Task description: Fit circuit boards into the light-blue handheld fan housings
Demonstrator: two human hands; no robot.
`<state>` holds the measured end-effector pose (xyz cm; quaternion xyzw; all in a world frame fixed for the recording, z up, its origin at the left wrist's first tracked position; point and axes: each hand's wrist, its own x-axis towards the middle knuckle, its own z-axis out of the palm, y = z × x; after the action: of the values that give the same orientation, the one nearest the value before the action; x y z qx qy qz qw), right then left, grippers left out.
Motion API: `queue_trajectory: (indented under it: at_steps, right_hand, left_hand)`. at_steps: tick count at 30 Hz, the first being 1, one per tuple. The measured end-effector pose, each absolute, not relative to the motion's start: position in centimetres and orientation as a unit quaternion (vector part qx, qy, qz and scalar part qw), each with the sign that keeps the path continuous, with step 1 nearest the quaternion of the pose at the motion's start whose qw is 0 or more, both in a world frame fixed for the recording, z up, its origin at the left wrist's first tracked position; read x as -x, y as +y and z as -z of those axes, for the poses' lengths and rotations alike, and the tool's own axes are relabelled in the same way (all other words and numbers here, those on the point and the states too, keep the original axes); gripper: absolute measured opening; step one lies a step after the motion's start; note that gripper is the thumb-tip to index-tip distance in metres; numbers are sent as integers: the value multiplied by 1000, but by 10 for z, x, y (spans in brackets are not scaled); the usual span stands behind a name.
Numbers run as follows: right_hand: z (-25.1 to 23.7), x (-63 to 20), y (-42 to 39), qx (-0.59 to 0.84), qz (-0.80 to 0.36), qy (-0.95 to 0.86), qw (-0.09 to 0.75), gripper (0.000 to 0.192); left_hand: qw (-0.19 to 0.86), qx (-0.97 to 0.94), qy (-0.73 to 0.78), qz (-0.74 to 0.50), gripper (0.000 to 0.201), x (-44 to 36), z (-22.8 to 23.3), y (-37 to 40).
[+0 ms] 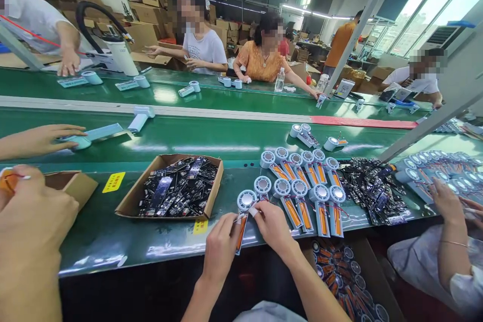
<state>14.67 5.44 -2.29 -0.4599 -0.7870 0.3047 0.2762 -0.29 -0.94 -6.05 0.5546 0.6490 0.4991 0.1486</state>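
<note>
At the near edge of the bench I have a half-open handheld fan (247, 200), with a round light-blue head and an orange battery strip in its handle. My left hand (222, 244) is closed around the handle, fingertips just below the head. Pinched at the lower right of the head is my right hand (274, 226), white wrapping on its fingertip; any thin wire between the fingers is too small to make out. Several similar open fans (290, 201) with red wires lie in rows to the right of my hands.
A cardboard tray (124, 206) of black circuit boards stands left; more loose boards (372, 188) are piled right. A co-worker's hand (35, 221) is close at left, another's hand (447, 198) at right. Green conveyor belts (211, 136) run behind. Below the bench is a box of fans (339, 271).
</note>
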Motion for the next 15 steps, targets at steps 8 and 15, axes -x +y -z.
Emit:
queue_trajectory:
  at_steps: [8, 15]
  right_hand:
    - [35, -137, 40, 430, -204, -847, 236, 13]
    - [35, -135, 35, 463, -185, -829, 254, 19]
  left_hand:
    - [213, -394, 699, -558, 33, -2, 57, -6]
    - [348, -275, 659, -608, 45, 0, 47, -3]
